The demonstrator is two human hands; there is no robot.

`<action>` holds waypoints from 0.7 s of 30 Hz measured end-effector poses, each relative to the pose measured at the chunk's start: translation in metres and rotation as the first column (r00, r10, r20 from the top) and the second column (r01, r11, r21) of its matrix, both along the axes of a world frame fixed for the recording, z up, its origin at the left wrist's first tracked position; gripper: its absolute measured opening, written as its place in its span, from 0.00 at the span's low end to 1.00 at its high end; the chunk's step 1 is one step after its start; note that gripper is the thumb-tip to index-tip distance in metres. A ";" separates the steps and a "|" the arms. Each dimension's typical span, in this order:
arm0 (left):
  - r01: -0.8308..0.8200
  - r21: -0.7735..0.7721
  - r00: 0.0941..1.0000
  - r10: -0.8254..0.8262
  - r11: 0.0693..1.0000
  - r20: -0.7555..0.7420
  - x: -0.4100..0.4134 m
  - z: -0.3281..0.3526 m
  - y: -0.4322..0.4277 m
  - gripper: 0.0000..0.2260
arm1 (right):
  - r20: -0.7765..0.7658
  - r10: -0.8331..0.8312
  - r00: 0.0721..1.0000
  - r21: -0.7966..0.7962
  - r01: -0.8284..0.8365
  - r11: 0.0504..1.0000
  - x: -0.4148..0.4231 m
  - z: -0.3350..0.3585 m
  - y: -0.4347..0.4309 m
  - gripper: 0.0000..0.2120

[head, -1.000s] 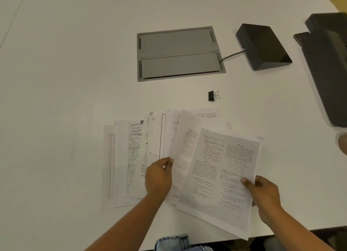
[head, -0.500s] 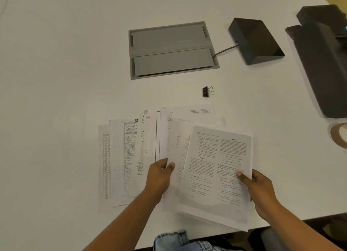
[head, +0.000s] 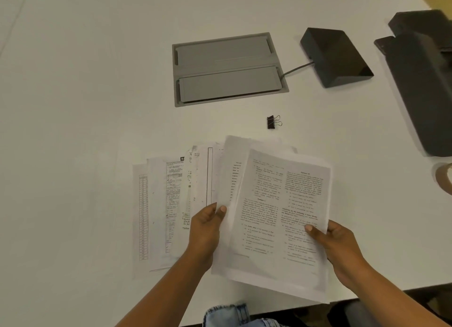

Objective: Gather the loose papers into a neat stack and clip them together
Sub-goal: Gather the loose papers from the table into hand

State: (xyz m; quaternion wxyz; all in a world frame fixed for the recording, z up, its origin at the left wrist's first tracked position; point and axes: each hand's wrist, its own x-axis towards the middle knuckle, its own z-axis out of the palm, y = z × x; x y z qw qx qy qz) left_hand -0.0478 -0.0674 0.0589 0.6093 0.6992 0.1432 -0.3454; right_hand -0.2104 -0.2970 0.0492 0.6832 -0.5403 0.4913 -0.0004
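Observation:
Several printed papers (head: 168, 204) lie fanned out on the white table (head: 73, 106) near its front edge. My right hand (head: 340, 243) grips a two-column printed sheet (head: 281, 211) by its right edge, thumb on top, and the sheet overlaps the others at the right of the fan. My left hand (head: 208, 226) pinches the left edge of the sheet just beneath it. A small black binder clip (head: 272, 122) lies on the table beyond the papers, apart from both hands.
A grey cable hatch (head: 227, 68) is set into the table behind the clip, with a cable running to a black box (head: 335, 56). A large dark device (head: 423, 82) sits at the right edge. A tape roll (head: 444, 180) shows at far right. The table's front edge runs below my hands.
The right hand has slid the top sheet leftwards and squared it over the sheets beneath. The left hand stays at the same edge. The clip has not moved.

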 end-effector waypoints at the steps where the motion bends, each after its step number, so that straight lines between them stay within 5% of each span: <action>1: -0.019 0.006 1.000 0.019 1.000 0.004 0.001 0.001 0.002 0.08 | 0.006 -0.023 1.000 -0.002 0.023 1.000 -0.001 0.003 -0.002 0.15; 9: -0.130 0.084 0.991 0.129 0.988 0.017 0.007 0.002 0.017 0.06 | 0.091 -0.076 0.993 0.005 0.076 0.997 -0.006 0.035 -0.027 0.14; 21: 0.001 -0.209 0.998 -0.013 0.978 -0.054 -0.002 0.041 0.018 0.08 | 0.235 0.098 0.967 0.110 -0.126 0.986 0.044 0.052 -0.010 0.19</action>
